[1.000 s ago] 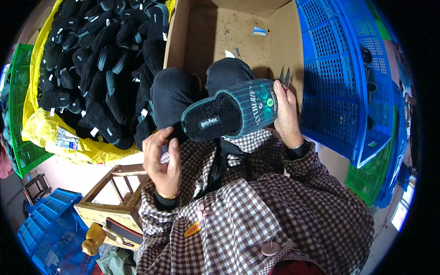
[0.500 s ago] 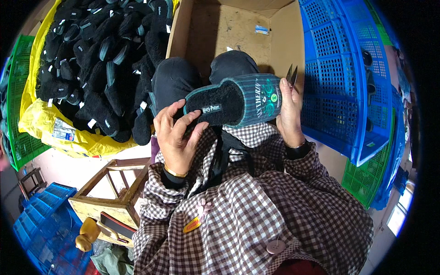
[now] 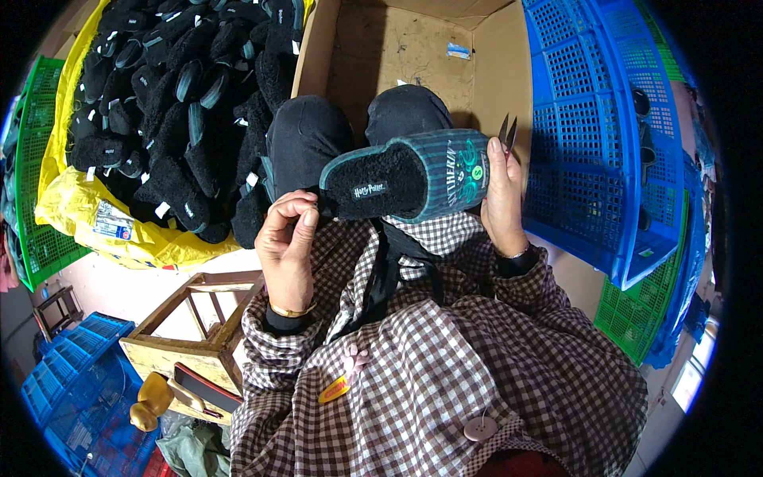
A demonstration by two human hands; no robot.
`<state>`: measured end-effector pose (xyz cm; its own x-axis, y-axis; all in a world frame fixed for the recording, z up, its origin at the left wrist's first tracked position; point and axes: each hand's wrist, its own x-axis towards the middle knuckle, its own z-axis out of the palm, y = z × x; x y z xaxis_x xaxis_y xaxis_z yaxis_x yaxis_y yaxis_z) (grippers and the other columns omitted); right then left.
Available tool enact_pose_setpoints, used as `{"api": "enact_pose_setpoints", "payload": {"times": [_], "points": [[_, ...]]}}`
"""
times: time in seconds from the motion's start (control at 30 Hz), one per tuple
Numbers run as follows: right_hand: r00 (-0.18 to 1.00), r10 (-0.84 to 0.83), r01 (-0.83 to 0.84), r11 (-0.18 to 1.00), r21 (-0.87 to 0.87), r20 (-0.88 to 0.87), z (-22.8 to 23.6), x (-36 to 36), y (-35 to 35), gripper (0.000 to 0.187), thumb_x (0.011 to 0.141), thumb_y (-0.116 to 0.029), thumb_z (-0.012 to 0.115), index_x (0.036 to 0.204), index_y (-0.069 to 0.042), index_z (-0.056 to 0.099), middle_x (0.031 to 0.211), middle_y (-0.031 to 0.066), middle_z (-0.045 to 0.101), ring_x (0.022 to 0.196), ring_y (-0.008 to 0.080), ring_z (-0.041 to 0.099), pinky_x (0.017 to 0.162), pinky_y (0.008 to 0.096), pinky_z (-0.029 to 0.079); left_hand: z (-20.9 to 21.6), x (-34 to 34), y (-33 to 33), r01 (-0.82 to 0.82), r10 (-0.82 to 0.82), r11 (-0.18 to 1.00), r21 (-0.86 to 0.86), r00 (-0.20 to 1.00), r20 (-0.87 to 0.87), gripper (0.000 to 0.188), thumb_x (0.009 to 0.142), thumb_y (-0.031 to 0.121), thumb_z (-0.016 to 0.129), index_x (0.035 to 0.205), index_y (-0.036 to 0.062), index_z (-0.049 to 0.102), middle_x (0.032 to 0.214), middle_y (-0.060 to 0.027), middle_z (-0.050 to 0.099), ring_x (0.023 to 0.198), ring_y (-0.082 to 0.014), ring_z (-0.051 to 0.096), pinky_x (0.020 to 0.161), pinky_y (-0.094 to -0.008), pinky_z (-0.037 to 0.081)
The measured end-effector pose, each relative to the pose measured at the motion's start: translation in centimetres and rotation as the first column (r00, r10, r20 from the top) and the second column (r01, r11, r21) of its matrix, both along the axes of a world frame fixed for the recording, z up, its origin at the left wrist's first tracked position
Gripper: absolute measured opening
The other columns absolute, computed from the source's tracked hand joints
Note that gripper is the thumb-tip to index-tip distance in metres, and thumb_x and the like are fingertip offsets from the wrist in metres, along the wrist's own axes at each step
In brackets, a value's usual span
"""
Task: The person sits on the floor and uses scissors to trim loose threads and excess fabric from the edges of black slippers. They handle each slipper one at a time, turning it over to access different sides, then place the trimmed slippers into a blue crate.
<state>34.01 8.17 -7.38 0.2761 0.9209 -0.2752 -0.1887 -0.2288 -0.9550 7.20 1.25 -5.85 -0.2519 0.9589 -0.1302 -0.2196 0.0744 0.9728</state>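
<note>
A dark green striped slipper [image 3: 450,179] with black fleece lining lies sideways above my lap, its heel to the left. My right hand [image 3: 502,199] is closed round the toe end, thumb on top. The pointed blades of small scissors [image 3: 508,130] stick up from that same hand; their handles are hidden. At the heel edge my left hand [image 3: 286,248] is closed in a pinch, thumb against fingers. A small dark bit shows at its fingertips; whether it is loose fluff or part of the slipper I cannot tell.
A yellow bag [image 3: 119,230] at the left holds many black slippers [image 3: 171,119]. Beyond my knees stands a cardboard box [image 3: 502,71] with scraps inside. Blue crates [image 3: 584,159] rise at the right. A wooden stool [image 3: 171,338] and another blue crate [image 3: 63,381] are at lower left.
My left hand has moved left, off the slipper's insole to its heel edge, and its spread fingers have closed into a pinch. The right hand keeps its hold, almost unmoved.
</note>
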Motion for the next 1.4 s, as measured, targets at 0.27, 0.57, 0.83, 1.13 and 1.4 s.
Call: {"api": "enact_pose_setpoints", "payload": {"times": [0.27,0.57,0.83,1.13,1.4], "points": [[0.966,0.171,-0.15,0.982,-0.117,0.196,2.3,0.8,-0.1,0.031,0.102,-0.034,0.047,0.091,-0.007,0.059,0.071,-0.0094,0.041,0.061,0.0011,0.034,0.052,0.0199,0.03,0.8,-1.2,0.6,-0.06,0.074,0.996,-0.059,0.963,0.261,0.008,0.096,0.011,0.057,0.098,0.0037,0.06,0.103,-0.0083,0.065,0.101,-0.0159,0.06,0.086,-0.0277,0.046],[0.925,0.342,-0.367,0.917,-0.156,-0.165,1.9,3.1,0.3,0.026,0.098,-0.026,0.057,0.104,-0.002,0.061,0.089,-0.001,0.064,0.076,0.0049,0.06,0.066,0.0205,0.051,3.6,0.1,10.4,0.19,0.106,0.918,0.349,0.729,-0.676,0.034,0.094,0.01,0.058,0.126,-0.0025,0.054,0.127,-0.0175,0.057,0.115,-0.0264,0.052,0.1,-0.0357,0.04],[0.97,0.081,-0.118,0.981,-0.151,-0.23,3.1,2.1,-0.6,0.023,0.099,-0.024,0.054,0.105,-0.003,0.063,0.095,0.0004,0.067,0.079,0.0058,0.062,0.068,0.0218,0.051,2.8,1.5,6.7,0.51,-0.442,0.86,0.004,0.75,-0.492,0.062,0.092,0.02,0.066,0.141,-0.0036,0.037,0.124,-0.0231,0.058,0.108,-0.0233,0.061,0.092,-0.0314,0.048],[0.9,0.168,-0.245,0.958,0.149,0.403,1.9,6.8,-1.9,0.034,0.096,-0.014,0.055,0.128,-0.002,0.051,0.116,0.0097,0.058,0.102,0.018,0.057,0.089,0.0306,0.046,1.6,0.1,6.4,0.209,-0.21,0.974,-0.089,0.978,0.003,0.029,0.103,0.022,0.045,0.11,0.0001,0.063,0.092,-0.0069,0.067,0.083,-0.0098,0.062,0.074,-0.022,0.049],[0.856,0.038,0.184,0.909,0.374,-0.515,7.3,19.5,2.7,0.036,0.101,-0.035,0.044,0.11,-0.002,0.055,0.076,0.0063,0.053,0.049,0.0083,0.031,0.044,0.023,0.028,-5.6,-9.2,7.5,-0.181,0.155,0.96,-0.216,0.98,-0.128,0.019,0.099,0.019,0.055,0.107,0.0033,0.062,0.091,-0.0022,0.068,0.077,-0.0076,0.061,0.067,-0.0201,0.047]]}}
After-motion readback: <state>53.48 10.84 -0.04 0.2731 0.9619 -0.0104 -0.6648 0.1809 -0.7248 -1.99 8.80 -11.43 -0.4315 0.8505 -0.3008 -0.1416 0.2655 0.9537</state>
